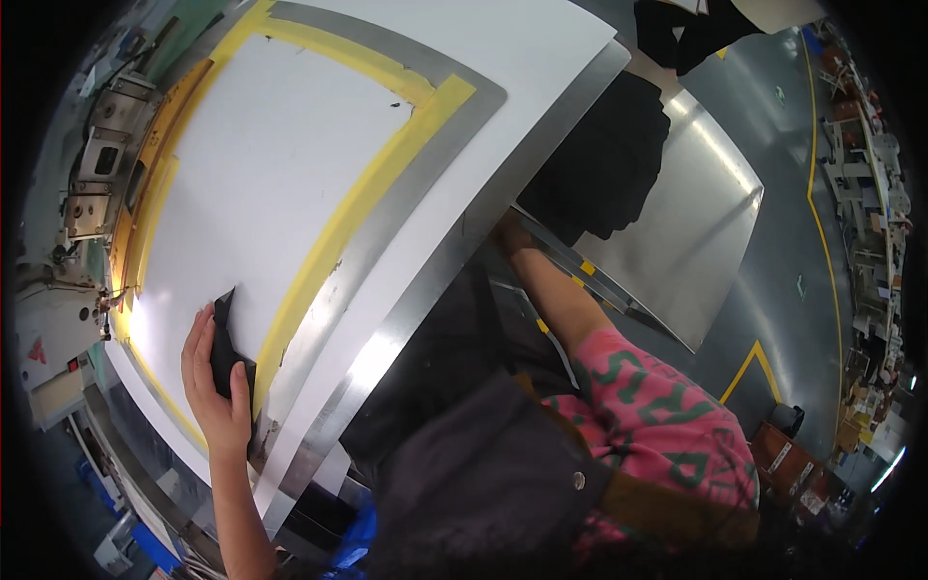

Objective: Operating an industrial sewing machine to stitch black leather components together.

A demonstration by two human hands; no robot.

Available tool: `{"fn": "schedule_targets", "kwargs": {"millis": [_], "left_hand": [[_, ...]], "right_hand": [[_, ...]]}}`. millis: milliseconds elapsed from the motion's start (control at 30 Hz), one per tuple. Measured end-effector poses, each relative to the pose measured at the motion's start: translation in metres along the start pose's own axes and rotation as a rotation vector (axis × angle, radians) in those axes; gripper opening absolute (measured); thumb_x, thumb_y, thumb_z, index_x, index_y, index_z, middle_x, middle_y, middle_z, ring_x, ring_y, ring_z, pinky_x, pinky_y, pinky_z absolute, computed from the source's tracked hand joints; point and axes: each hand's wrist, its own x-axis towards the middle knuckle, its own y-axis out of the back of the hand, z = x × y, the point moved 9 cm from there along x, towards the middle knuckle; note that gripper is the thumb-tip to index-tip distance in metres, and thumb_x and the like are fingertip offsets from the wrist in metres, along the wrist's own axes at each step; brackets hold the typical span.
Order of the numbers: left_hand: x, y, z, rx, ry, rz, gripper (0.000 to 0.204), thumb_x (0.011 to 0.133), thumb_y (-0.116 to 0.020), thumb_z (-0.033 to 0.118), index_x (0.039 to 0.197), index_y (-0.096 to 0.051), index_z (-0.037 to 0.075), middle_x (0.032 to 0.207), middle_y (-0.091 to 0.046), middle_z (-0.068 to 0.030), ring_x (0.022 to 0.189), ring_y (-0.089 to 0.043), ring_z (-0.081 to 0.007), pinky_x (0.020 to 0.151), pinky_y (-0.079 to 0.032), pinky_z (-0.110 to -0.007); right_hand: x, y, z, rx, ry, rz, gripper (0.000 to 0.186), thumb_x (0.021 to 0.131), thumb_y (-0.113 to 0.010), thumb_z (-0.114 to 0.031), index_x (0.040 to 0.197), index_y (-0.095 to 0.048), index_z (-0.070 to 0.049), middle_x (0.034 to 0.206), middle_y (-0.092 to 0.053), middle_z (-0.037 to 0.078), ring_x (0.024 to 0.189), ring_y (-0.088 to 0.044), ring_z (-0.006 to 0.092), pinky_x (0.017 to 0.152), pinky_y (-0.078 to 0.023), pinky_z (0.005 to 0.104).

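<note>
My left hand [217, 387] grips a folded black piece [231, 356] on a white board [261, 164] bordered with yellow tape [329, 256] and a metal margin. The board slants across the left half of the view. My right arm reaches beneath the board's right-hand metal edge [551, 135], so my right hand [510, 232] is mostly hidden and its fingers cannot be made out. Just beside it, a pile of black pieces [604, 155] lies on a bare metal sheet [691, 251].
Machine fittings [101, 155] run along the board's left side. More black pieces [667, 29] show at the top right. A grey floor [793, 290] with yellow lines lies right of the metal sheet, with a brown cart [783, 454] and shelving [860, 155] farther right.
</note>
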Motion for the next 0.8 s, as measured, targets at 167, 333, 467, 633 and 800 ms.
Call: {"fn": "schedule_targets", "kwargs": {"millis": [167,333,467,633,800], "left_hand": [[0.003,-0.001,0.000,0.013,0.005,-0.016,0.047,0.090,-0.051,0.018,0.133,-0.047,0.002,0.137,-0.049,-0.0181,0.128,-0.045,-0.0363,0.108,-0.033,-0.044],[0.000,0.003,0.000,0.007,0.013,-0.013,0.045,0.090,-0.050,0.019,0.131,-0.048,0.001,0.136,-0.049,-0.0187,0.127,-0.045,-0.0366,0.107,-0.033,-0.043],[0.001,0.004,0.005,-0.008,0.015,-0.006,0.049,0.079,-0.057,0.007,0.127,-0.052,0.000,0.134,-0.051,-0.0190,0.127,-0.045,-0.0368,0.108,-0.033,-0.044],[-0.010,0.015,-0.001,-0.101,0.109,0.056,0.043,0.075,-0.063,0.002,0.118,-0.057,0.001,0.112,-0.061,-0.0185,0.104,-0.058,-0.0368,0.091,-0.045,-0.042],[-0.018,0.025,-0.007,-0.271,0.193,0.055,0.049,0.071,-0.071,0.001,0.118,-0.057,0.003,0.101,-0.062,-0.0172,0.092,-0.061,-0.0350,0.079,-0.049,-0.038]], "right_hand": [[0.024,-0.027,-0.024,0.025,0.022,-0.078,0.025,0.093,-0.054,-0.017,0.110,-0.062,-0.001,0.099,-0.068,0.010,0.093,-0.067,0.0234,0.077,-0.053,0.0346],[0.023,-0.030,-0.026,0.068,0.078,-0.154,0.026,0.093,-0.054,-0.018,0.111,-0.062,-0.002,0.100,-0.068,0.010,0.093,-0.067,0.0233,0.077,-0.052,0.0340],[-0.002,-0.053,0.005,0.116,0.233,-0.209,0.026,0.094,-0.054,-0.019,0.112,-0.062,-0.002,0.100,-0.068,0.010,0.094,-0.067,0.0232,0.077,-0.052,0.0336],[-0.088,-0.031,-0.005,-0.188,0.522,-0.181,0.030,0.096,-0.054,-0.028,0.109,-0.064,-0.003,0.094,-0.068,0.005,0.084,-0.063,0.0147,0.077,-0.049,0.0270],[-0.253,-0.013,-0.058,-0.556,1.061,-0.067,0.024,0.095,-0.048,-0.016,0.084,-0.063,-0.001,0.072,-0.063,0.004,0.063,-0.058,0.0142,0.061,-0.047,0.0277]]}}
